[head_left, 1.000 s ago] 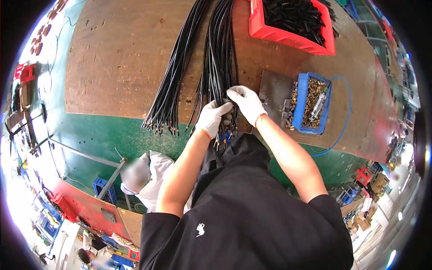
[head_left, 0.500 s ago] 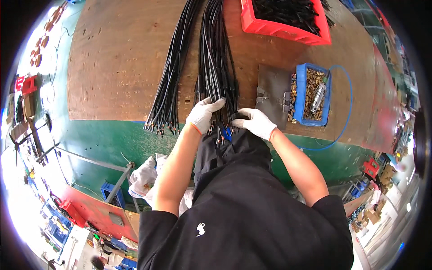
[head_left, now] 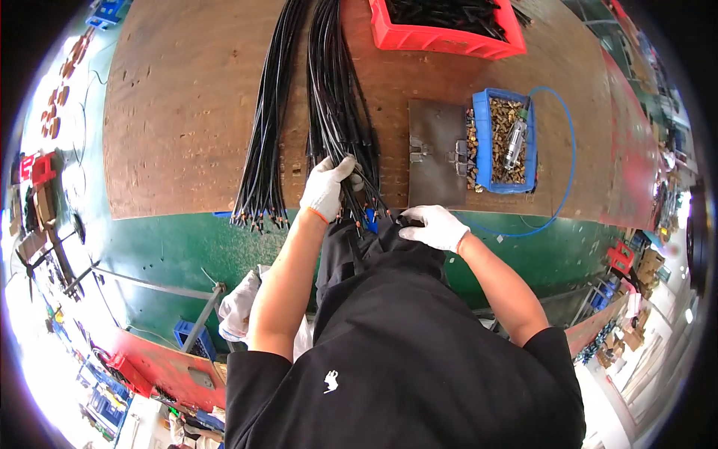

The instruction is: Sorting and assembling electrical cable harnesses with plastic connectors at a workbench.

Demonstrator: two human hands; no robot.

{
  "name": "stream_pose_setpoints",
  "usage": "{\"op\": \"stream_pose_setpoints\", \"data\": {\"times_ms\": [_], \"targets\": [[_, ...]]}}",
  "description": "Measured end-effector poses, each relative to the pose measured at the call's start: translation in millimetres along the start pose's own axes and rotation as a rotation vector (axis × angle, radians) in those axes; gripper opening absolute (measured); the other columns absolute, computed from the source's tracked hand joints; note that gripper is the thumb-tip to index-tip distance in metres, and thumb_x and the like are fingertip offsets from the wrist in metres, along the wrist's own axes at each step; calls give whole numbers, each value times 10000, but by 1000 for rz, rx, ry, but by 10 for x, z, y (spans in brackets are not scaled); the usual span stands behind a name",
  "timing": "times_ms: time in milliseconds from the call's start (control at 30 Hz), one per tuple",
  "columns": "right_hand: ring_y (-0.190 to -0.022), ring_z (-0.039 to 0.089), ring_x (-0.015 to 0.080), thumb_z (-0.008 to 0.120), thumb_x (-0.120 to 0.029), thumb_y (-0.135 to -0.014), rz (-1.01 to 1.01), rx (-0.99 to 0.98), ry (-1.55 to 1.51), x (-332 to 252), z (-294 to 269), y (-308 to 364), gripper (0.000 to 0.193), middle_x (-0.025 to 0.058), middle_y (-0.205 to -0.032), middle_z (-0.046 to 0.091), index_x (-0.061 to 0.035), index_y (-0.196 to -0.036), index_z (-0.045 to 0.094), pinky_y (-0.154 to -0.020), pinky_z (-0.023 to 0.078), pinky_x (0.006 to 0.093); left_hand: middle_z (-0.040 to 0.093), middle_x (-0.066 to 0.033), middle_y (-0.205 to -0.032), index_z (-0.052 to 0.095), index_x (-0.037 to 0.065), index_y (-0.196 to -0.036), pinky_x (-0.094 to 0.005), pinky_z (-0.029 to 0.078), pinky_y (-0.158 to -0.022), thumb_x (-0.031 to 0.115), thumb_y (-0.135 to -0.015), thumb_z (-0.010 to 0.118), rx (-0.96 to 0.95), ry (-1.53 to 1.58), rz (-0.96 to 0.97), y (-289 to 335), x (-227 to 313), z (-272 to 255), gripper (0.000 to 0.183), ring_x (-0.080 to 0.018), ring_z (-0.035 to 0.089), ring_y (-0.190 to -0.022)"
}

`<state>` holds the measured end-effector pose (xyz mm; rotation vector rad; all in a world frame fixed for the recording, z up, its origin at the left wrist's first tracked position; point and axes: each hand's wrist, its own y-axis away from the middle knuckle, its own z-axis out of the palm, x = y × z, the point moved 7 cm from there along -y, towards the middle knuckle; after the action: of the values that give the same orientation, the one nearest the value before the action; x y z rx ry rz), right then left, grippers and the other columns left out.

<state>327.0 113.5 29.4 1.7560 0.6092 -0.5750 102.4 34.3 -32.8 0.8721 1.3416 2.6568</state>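
My left hand point(head_left: 326, 188), in a white glove with an orange cuff, is closed around the lower part of a bundle of thin black cables point(head_left: 333, 97) that hangs over the table's near edge. Copper-coloured tips show at the cables' ends. To its right, my right hand point(head_left: 435, 227), gloved alike, is over my lap with thumb and fingers curled together. Something small and dark shows between its fingertips; I cannot make out whether it is a cable end. A second black cable bundle point(head_left: 268, 112) lies to the left, its tips over the edge.
On the brown wooden table point(head_left: 179, 112), a red crate point(head_left: 449, 39) of black pieces stands at the back. A blue bin point(head_left: 484, 146) at right holds small brass-coloured parts and a metal air tool point(head_left: 514, 146) with a blue hose point(head_left: 572, 157). Beside it lies a dark metal plate point(head_left: 436, 168).
My right hand has moved away from the cable bundle, down toward my lap. My left hand keeps its grip on the cables. The whole view has shifted slightly.
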Motion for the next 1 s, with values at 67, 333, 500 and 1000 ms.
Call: {"op": "stream_pose_setpoints", "data": {"times_ms": [67,333,500,1000], "targets": [[-1189,714,348,777,-355,-921,-12,-6,-8,-57,0,28,569,249,-1286,733,24,-1337,692,-1057,523,400,688,-37,-860,684,53,-1010,-328,596,-688,137,-1046,697,-18,26,50,11,25,32,92,-147,658,-722],[-1171,720,347,787,-355,-918,12,-46,-65,31,94,-27,593,270,-1264,735,57,-1332,683,-1040,527,402,689,-34,-855,686,54,-1011,-326,592,-702,145,-1046,700,5,5,84,-1,36,-7,99,-148,659,-721],[-1140,730,347,762,-361,-929,25,-63,-226,-66,138,-68,561,258,-1241,743,34,-1323,697,-1019,535,401,696,-25,-853,699,62,-1014,-321,598,-699,170,-1030,724,-11,-37,88,37,39,42,112,-136,666,-721],[-830,690,175,738,-352,-957,-116,313,-218,-715,-400,-1498,377,104,-900,765,10,-1055,774,-783,540,354,705,4,-828,712,58,-993,-260,498,-578,302,-1033,741,171,-230,91,75,26,-334,248,-78,602,-639]]}}
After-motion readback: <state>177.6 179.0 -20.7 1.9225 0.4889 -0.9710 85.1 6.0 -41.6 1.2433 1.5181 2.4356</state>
